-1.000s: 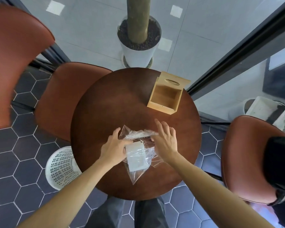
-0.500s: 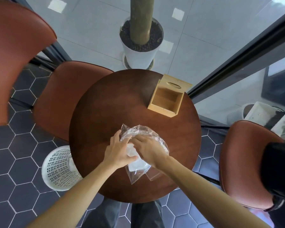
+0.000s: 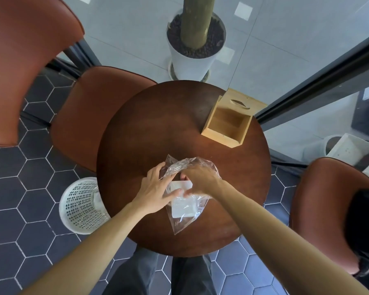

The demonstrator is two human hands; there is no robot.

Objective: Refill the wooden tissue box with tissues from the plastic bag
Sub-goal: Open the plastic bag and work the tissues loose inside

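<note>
A clear plastic bag [image 3: 184, 218] lies on the near half of the round dark wooden table [image 3: 149, 128], with a white stack of tissues [image 3: 182, 206] inside it. My left hand [image 3: 156, 188] holds the bag's left side at its mouth. My right hand [image 3: 200, 177] reaches into the bag's open mouth, and its fingers close on the top edge of the tissue stack. The wooden tissue box [image 3: 227, 123] stands open and empty at the table's far right, its lid with an oval slot tipped back behind it.
Brown padded chairs stand on the left [image 3: 94, 116] and on the right [image 3: 324, 209]. A white mesh bin [image 3: 81, 206] sits on the floor beside the table's left edge. A white plant pot [image 3: 192, 52] stands beyond the table behind glass.
My right hand has gone from the outside of the bag into its mouth and closed on the tissue stack. My left hand kept its hold on the bag.
</note>
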